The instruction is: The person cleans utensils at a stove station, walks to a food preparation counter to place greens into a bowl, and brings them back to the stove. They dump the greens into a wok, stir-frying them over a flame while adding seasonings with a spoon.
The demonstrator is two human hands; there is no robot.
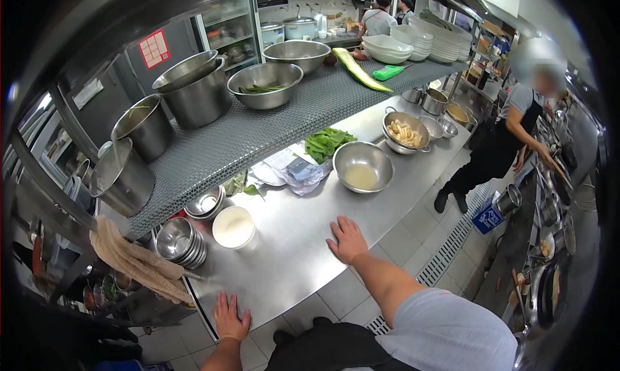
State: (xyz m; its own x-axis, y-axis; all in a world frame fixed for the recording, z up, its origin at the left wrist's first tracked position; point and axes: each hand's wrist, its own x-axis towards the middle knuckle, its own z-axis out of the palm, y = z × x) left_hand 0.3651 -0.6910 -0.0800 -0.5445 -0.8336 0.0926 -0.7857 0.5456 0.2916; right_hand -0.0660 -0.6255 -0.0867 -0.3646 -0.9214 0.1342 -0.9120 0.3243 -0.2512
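My left hand [230,318] lies flat on the steel counter [297,267] near its front left corner, fingers spread and holding nothing. Farther right, my right hand [347,240] rests palm down near the front edge, fingers also apart. Beyond it stands a steel bowl [381,171] with pale yellowish liquid in the bottom. A white tub [234,227] of white contents sits between the hands, farther back. Left of the tub is a stack of small steel bowls [175,240]. Leafy greens [326,145] and a crumpled plastic bag [290,171] lie behind the large bowl.
A shelf [213,148] above the counter bears pots, a steel bowl of green pieces [265,87], a halved long green vegetable [361,71], a green-handled tool [389,72] and white dishes [387,47]. A colander of pale pieces [405,133] stands at right. A co-worker [516,119] works at the stove.
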